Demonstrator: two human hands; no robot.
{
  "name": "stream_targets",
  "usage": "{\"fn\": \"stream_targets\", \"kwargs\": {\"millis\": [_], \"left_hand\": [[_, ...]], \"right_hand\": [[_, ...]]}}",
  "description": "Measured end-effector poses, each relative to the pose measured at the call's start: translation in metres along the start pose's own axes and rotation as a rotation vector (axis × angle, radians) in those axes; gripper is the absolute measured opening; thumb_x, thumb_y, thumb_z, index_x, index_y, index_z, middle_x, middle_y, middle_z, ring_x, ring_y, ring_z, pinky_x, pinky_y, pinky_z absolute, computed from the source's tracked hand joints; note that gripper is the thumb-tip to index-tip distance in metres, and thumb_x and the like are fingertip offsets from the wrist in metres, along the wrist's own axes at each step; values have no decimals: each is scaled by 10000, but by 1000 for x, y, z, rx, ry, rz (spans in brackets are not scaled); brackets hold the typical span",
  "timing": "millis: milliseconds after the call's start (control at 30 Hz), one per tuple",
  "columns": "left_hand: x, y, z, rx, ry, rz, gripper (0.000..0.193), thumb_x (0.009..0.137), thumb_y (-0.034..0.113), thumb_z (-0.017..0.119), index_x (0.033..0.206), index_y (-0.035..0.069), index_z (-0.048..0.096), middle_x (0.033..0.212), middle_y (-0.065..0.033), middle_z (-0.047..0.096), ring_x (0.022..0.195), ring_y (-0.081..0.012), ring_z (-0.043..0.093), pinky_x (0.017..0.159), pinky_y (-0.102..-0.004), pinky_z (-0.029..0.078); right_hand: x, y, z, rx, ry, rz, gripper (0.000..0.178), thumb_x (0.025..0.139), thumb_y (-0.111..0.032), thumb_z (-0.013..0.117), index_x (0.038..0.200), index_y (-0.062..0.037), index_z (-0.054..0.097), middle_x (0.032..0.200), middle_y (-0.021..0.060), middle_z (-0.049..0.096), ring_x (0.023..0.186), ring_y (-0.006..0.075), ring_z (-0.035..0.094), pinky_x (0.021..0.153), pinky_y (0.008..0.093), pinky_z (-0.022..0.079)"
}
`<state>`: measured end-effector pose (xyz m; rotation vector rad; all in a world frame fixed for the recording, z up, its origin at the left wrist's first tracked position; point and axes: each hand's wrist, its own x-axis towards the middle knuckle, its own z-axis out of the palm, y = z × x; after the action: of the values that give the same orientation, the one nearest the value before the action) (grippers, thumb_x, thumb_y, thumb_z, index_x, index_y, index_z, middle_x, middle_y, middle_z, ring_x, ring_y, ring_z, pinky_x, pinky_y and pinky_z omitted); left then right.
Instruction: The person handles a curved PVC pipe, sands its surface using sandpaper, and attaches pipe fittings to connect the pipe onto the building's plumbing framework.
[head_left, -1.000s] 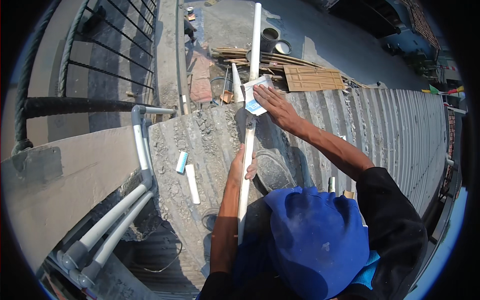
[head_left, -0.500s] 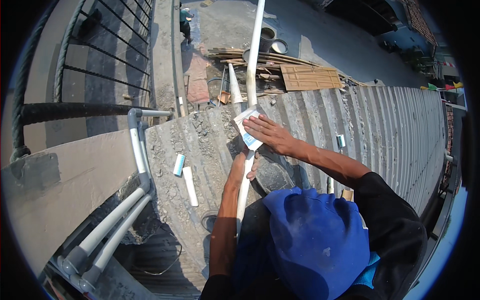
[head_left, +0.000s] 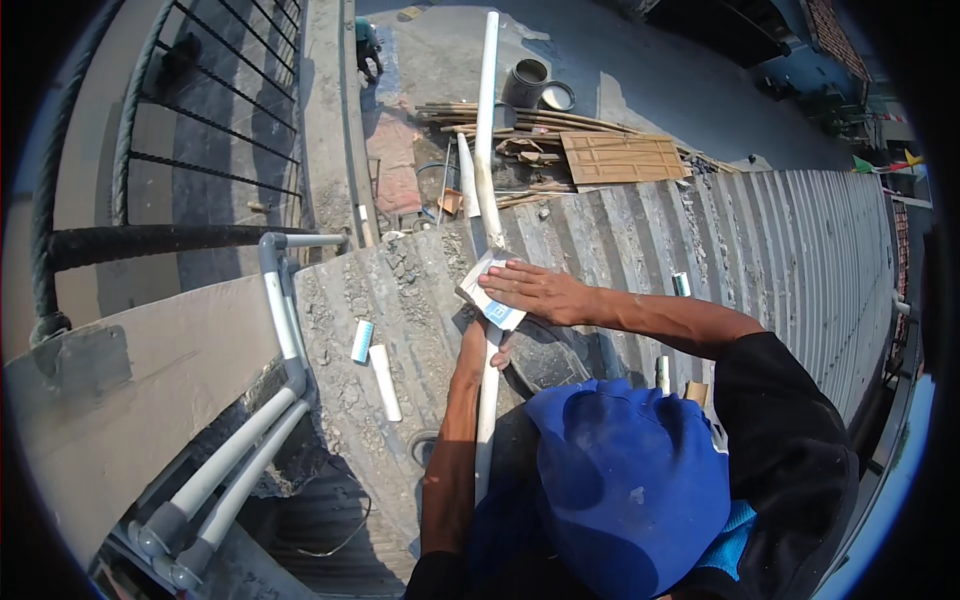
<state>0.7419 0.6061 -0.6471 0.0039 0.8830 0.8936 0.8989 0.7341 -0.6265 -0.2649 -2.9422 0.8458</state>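
Observation:
A long, slightly bent white plastic pipe (head_left: 485, 120) runs up and away from my lap. My left hand (head_left: 474, 352) is wrapped around its lower part. Just above it, a white and blue printed sheet (head_left: 506, 317) lies folded over the pipe. My right hand (head_left: 545, 293) grips this sheet against the pipe with its fingers stretched across; its thumb is hidden. To the left of my left hand, a short white pipe piece (head_left: 385, 383) and a small blue and white tube-like piece (head_left: 362, 341) lie on the rubble-strewn corrugated roof (head_left: 400, 290).
Blue cloth (head_left: 640, 480) fills the space between my arms. Grey-white pipes (head_left: 280, 310) and a black railing (head_left: 180, 240) stand left. Below the roof's far edge lie bamboo poles (head_left: 460, 118), a brown panel (head_left: 620, 158) and a dark bucket (head_left: 525, 82). A person (head_left: 368, 48) is farther off.
My right hand and the sheet have slid down the pipe, closer to my left hand. The pipe's far end has swung left and lower. My left hand keeps hold of the pipe.

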Motion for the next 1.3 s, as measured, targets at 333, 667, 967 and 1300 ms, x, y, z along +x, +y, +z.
{"fn": "stream_targets", "kwargs": {"millis": [333,667,967,1300], "left_hand": [[3,0,-9,-35,-121,62,499,940,524,302,881,62,479,522,-25,429,315,-87,347,302,-226,285],[2,0,4,113,16,133,466,947,450,303,906,29,495,551,-29,448,353,-91,376,331,-218,314],[14,-14,15,516,272,287,562,934,540,323,878,11,501,541,-32,451,374,-93,414,327,-232,309],[16,-6,28,518,336,177,427,961,350,342,787,7,527,544,-29,479,384,-105,433,349,-257,329]], "right_hand": [[-8,-5,6,36,-39,-25,501,891,-152,375,1386,-93,318,1474,53,260,1354,222,256,1135,389,195],[8,7,-7,-144,84,164,505,838,-142,465,1332,-71,385,1437,61,333,1343,217,284,1138,400,174],[-3,-6,-8,-138,67,60,347,877,-192,418,1196,-79,497,1318,61,471,1301,198,351,1143,430,145],[-3,18,-33,-207,41,40,310,851,-129,457,1154,-83,508,1291,71,497,1260,194,411,1134,449,174]]}}
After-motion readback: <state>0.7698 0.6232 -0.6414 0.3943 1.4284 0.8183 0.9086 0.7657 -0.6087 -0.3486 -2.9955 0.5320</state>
